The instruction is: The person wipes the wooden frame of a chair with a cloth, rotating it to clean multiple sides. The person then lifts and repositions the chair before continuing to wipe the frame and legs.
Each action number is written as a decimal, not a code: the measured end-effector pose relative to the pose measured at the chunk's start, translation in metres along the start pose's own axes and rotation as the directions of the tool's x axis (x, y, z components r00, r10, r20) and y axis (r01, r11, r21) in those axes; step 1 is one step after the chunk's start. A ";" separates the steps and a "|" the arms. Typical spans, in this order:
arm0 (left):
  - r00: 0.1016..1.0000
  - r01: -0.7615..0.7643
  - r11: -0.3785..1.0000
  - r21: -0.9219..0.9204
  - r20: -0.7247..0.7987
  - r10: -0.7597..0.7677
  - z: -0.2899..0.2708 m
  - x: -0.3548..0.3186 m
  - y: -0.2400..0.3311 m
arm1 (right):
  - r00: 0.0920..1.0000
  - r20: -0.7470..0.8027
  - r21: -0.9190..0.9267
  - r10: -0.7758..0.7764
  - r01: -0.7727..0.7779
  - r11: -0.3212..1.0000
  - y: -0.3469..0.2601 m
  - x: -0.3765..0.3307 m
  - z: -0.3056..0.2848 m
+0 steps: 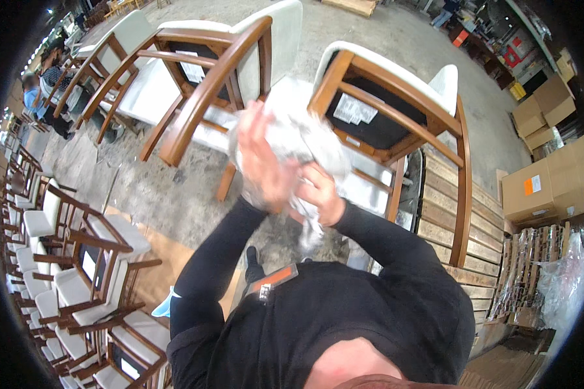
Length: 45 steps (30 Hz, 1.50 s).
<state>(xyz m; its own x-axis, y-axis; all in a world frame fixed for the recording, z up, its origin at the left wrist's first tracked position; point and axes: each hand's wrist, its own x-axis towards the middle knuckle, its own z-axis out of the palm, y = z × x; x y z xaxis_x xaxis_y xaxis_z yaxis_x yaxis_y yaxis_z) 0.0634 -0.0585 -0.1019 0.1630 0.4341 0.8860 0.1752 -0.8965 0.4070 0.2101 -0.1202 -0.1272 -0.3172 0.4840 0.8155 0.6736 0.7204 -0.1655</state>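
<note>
Furniture workshop or factory, by look: upturned chairs (377,122) ahead, stacked chairs (78,285) crowding left side, stained concrete floor (353,23), cartons (529,191), wood slats (477,217), plastic wrap (564,285) at right (people (36,104) far left, too).

Head-worn wide fisheye view, facing down and forward, torso (357,305) close below, left hand (266,155) and right hand (322,194) beyond

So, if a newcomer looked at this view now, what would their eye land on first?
Probably the bunched white cloth near the centre, with the left hand blurred in front of it and the right hand gripping it. Just beyond, tipped chairs show dark undersides and brown legs. After that, the pale-seated chairs crowding the lower left.
</note>
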 end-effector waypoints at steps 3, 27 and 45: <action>0.989 -0.117 0.990 -0.083 0.077 0.123 -0.007 0.010 0.001 | 0.946 0.216 -0.500 0.240 -0.104 0.860 0.051 0.014 -0.020; 0.162 -0.272 0.847 -0.457 0.846 0.508 -0.027 0.011 -0.011 | 0.612 0.637 -0.688 0.469 0.177 0.703 0.249 0.142 -0.026; 0.409 -0.235 0.912 -0.336 0.817 0.406 -0.017 0.021 0.004 | 0.693 -0.065 -0.845 0.718 -0.421 0.330 0.216 0.048 -0.110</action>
<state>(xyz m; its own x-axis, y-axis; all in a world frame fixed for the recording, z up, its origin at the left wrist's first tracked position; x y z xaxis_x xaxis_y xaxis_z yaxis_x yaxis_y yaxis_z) 0.0511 -0.0543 -0.0780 0.9311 -0.1138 0.3465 -0.2044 -0.9497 0.2372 0.4136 0.0035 -0.0625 0.3073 0.8206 0.4818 0.9200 -0.3856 0.0699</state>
